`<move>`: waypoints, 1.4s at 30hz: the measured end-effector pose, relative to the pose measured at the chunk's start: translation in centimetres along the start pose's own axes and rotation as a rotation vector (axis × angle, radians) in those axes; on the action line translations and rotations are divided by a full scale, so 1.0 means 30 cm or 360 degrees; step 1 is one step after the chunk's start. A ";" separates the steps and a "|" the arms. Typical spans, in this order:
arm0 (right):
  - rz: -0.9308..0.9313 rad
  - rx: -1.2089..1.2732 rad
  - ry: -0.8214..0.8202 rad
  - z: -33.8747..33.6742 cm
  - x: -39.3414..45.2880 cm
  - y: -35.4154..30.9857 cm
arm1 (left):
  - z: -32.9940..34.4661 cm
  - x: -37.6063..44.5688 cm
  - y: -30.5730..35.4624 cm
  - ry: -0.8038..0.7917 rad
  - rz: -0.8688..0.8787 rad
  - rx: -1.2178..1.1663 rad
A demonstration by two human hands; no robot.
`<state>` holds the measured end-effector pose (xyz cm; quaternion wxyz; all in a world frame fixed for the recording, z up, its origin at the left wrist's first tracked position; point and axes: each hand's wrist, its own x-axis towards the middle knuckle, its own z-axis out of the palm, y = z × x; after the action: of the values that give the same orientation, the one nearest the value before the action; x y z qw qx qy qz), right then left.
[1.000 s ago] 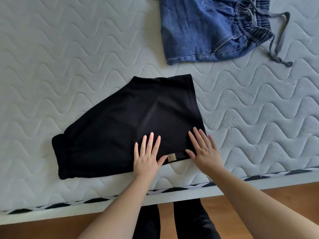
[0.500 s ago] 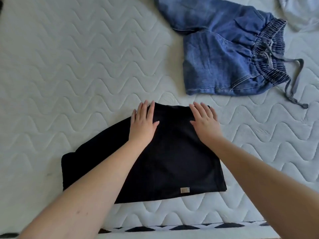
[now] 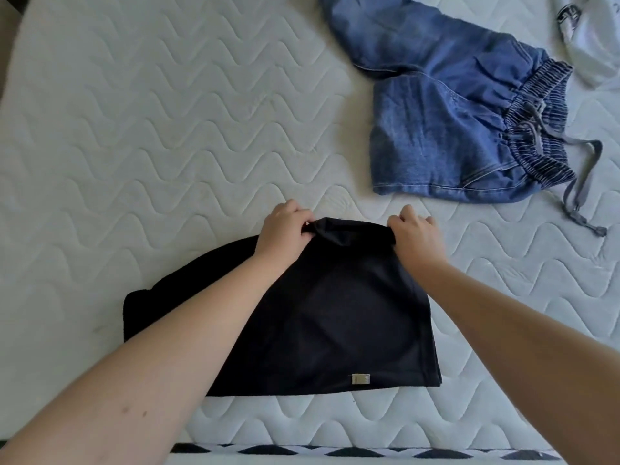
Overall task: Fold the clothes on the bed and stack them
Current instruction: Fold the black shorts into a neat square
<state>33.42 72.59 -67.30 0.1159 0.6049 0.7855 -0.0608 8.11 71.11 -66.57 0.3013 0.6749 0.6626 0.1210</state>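
A black garment (image 3: pixel 335 323) lies partly folded on the white quilted mattress (image 3: pixel 151 129), a small tan label near its front hem. My left hand (image 3: pixel 285 229) grips its far left corner. My right hand (image 3: pixel 416 233) grips the far right corner. Between the two hands the far edge is bunched and lifted slightly off the mattress. Both forearms reach across the garment and hide part of its left side.
Blue denim shorts (image 3: pixel 453 129) with an elastic waistband and grey drawstring lie unfolded at the far right. A white garment (image 3: pixel 590 35) shows in the top right corner. The mattress's front edge with black-and-white trim (image 3: pixel 335 449) runs along the bottom.
My hands slid from the near hem up to the far edge of the black garment, lay flat there, and now grip the corners and lift the edge.
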 end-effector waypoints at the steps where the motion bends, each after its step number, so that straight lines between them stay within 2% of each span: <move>1: 0.0009 0.0088 0.0025 -0.003 -0.032 0.005 | 0.003 -0.053 0.005 0.0068 0.0083 -0.0036; 6: -0.0229 0.0297 0.0162 0.007 -0.212 0.016 | 0.058 -0.273 0.008 0.0140 0.0351 0.0028; 10: -0.0282 0.0234 0.0265 0.059 -0.324 0.023 | 0.112 -0.362 -0.004 0.0122 0.0321 0.0057; 15: -0.0071 0.0193 -0.0054 0.160 -0.414 0.027 | 0.174 -0.418 -0.036 0.0189 0.0477 0.0218; 18: -0.0127 0.0055 -0.0250 0.212 -0.459 0.008 | 0.202 -0.454 -0.067 0.0178 0.0409 0.0332; 21: -0.0099 0.0081 -0.0236 0.217 -0.496 -0.035 | 0.217 -0.486 -0.081 0.0119 0.0306 0.0429; 24: 0.0063 0.0451 -0.0040 0.197 -0.510 -0.039 | 0.222 -0.503 -0.076 0.0059 0.0257 0.0499; 27: 0.0576 0.0966 0.0255 0.169 -0.487 -0.014 | 0.234 -0.501 -0.062 0.0045 0.0314 0.0480; 30: 0.1223 0.1306 0.0161 0.141 -0.413 -0.003 | 0.245 -0.466 -0.066 0.0048 0.0384 0.0453; 32: 0.1469 0.1573 -0.0016 0.135 -0.364 -0.017 | 0.249 -0.444 -0.079 0.0043 0.0342 0.0473; 35: 0.1515 0.1641 -0.0266 0.155 -0.334 -0.033 | 0.255 -0.433 -0.097 0.0038 0.0326 0.0465; 38: 0.1431 0.1378 -0.0530 0.183 -0.359 -0.027 | 0.275 -0.445 -0.094 -0.0062 0.0250 0.0581; 40: 0.1286 0.1330 -0.0467 0.199 -0.395 -0.016 | 0.291 -0.468 -0.086 -0.0109 0.0133 0.0768; 42: 0.1154 0.1553 -0.0285 0.192 -0.429 -0.015 | 0.309 -0.502 -0.085 -0.0077 -0.0032 0.0922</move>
<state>36.70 59.07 -69.61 -0.0954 0.8094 0.3985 -0.4207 9.83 54.12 -71.79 0.1129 0.7289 0.6689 -0.0925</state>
